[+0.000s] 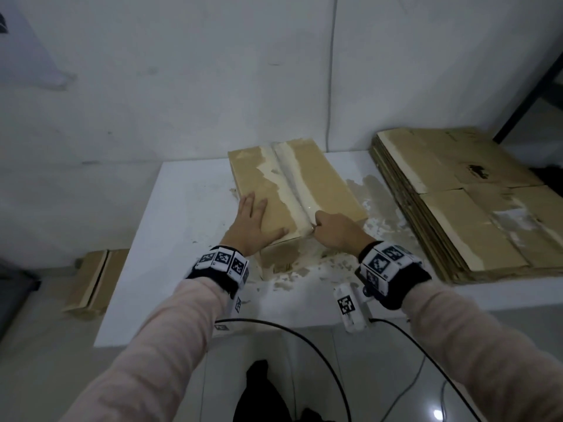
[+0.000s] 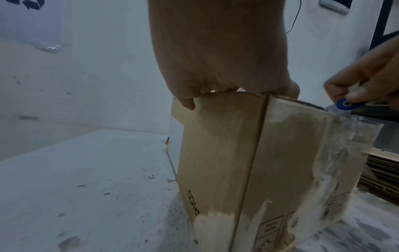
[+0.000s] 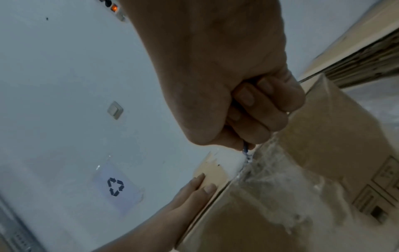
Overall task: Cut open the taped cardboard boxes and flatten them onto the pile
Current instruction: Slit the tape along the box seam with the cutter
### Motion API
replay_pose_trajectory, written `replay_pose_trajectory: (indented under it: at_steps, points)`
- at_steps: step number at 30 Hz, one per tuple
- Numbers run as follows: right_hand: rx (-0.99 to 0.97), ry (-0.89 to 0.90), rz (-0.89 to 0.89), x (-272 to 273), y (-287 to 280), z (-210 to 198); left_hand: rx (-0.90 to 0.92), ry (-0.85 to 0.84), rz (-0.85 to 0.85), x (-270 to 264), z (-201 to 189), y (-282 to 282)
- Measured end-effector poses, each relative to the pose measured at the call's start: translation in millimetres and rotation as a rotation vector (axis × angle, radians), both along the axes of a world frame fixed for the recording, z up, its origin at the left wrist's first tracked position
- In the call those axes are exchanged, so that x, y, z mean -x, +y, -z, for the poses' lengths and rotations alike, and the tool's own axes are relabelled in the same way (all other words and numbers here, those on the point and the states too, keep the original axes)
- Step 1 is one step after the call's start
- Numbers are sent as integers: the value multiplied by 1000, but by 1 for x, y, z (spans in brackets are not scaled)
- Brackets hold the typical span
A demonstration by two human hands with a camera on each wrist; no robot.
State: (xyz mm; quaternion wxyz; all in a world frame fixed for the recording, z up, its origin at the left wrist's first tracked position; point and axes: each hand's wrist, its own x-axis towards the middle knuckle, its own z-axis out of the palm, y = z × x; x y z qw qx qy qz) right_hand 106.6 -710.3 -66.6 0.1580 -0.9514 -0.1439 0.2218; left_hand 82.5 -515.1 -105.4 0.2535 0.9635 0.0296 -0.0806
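Taped box (image 1: 292, 190) sits mid-frame on the white bench (image 1: 189, 208). My left hand (image 1: 254, 222) lies flat on its lid, fingers straight. My right hand (image 1: 338, 231) is fisted around a blue-handled cutter (image 2: 343, 103) at the tape seam (image 1: 289, 181). Flattened pile (image 1: 475, 208) at right; another box (image 1: 94, 281) lower left on the floor.

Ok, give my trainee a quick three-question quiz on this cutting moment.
1. True or false: the left hand lies flat on top of the box.
2. The right hand holds the cutter at: A) the tape seam's near end, B) the far end, C) the side panel.
3. Fill in: the pile of flattened cardboard lies to the box's ____.

Key: 1 true; 2 A; 3 right.
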Motion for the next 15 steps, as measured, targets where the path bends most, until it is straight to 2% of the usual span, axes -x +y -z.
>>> replay_pose_trajectory:
  at_steps: [8,15]
  points:
    - [22,-116,-6,17,0,1,-58,12,-38,11,7,-13]
    - [-126,-45,16,23,-17,6,-184,32,-11,8,4,-14]
